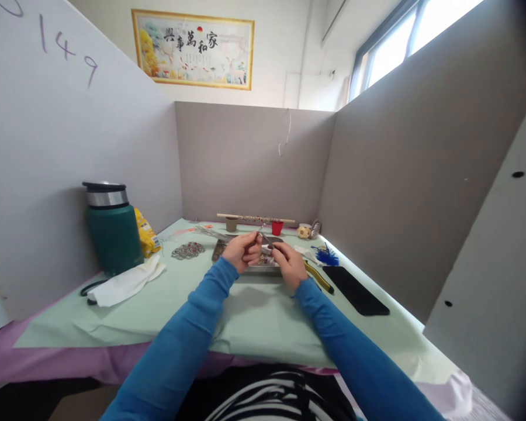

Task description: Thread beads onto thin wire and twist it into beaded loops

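Observation:
My left hand [244, 250] is closed in a pinch above the metal tray [220, 248], its fingertips on a small piece too tiny to name. My right hand [290, 264] is wrapped round a thin dark tool, seemingly pliers [266, 239], whose tip points at the left fingertips. Past the right palm a yellow and black handle [319, 277] sticks out; whether it belongs to the same tool, I cannot tell. Small beads and bits lie in the tray, partly hidden by both hands. Thin grey wires [210, 233] stretch out from the tray's left side.
Left are a green bottle [114, 234], white cloth [127, 282], yellow packet [145, 234] and beaded chain pile [188, 251]. Behind, a beaded rod [228, 216] rests across a grey cup [231, 224] and red cup [277, 228]. A black phone [355, 290] and blue tassel [326, 255] lie right.

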A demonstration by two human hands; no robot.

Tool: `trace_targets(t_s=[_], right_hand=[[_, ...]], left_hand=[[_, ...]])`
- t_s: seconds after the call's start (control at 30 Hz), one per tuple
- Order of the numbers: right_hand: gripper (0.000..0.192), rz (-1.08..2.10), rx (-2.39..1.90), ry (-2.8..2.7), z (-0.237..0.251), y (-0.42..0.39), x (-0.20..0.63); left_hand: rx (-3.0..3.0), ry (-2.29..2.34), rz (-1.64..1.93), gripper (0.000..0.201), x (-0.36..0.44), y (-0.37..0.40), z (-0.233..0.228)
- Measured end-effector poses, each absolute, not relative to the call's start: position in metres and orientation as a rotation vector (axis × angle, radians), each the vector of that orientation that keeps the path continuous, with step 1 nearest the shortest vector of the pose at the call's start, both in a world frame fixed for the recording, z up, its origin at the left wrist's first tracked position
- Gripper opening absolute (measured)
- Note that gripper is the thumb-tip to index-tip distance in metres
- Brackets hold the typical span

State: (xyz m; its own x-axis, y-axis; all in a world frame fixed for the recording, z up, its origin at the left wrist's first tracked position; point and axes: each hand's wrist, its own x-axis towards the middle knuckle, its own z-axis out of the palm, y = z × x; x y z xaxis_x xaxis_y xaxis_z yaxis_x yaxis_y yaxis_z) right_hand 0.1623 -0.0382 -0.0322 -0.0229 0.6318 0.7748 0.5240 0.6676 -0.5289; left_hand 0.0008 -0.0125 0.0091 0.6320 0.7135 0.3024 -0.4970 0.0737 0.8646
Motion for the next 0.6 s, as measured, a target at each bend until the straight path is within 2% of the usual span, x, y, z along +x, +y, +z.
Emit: trace_targets(t_s=[0.27,0.5,0.6], right_hand=[[0.023,0.069,-0.925,-1.680,-0.030,-0.040,0.160],[0.023,-0.030,-1.015,-1.610,-0.034,-0.037,0.162],[0.025,0.009,-1.038,-1.626,-0.033,-0.037,0.161]], left_hand=[[1.135,0.254,0.802,0.027,0.001,-0.012,0.009],[1.536,0.684,1.268,0.023,0.012,-0.011,0.006],[1.624,0.753,1.310,0.021,0.014,-0.009,0.004]])
